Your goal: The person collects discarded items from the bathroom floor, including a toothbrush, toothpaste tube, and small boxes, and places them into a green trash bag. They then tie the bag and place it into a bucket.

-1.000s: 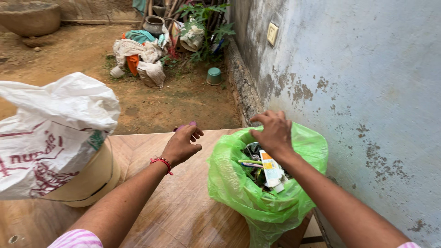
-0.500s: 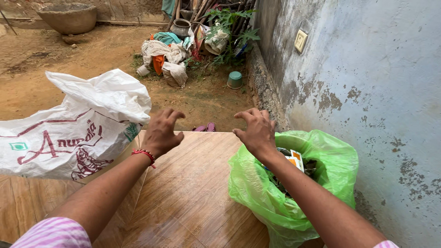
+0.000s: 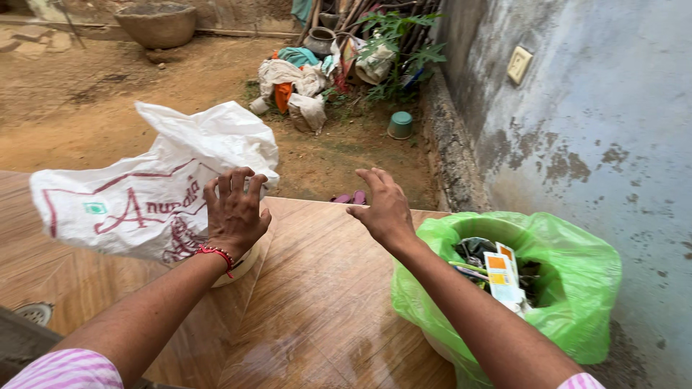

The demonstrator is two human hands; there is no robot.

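Note:
My left hand, with a red thread bracelet at the wrist, reaches toward a white printed plastic sack that covers a cream bucket on the wooden tabletop. Its fingers are spread and rest at the sack's right side. My right hand hovers open above the table, left of a bin lined with a green plastic bag. Cartons and other rubbish fill that bin. Neither hand holds anything.
A weathered blue-grey wall with a switch plate runs along the right. Beyond the table lie bare earth, a pile of cloth and sacks, a small green pot, a clay basin and pink sandals.
Both hands have left the green-lined bin and swung left toward the white sack. The view has shifted left, so the bin now sits further right.

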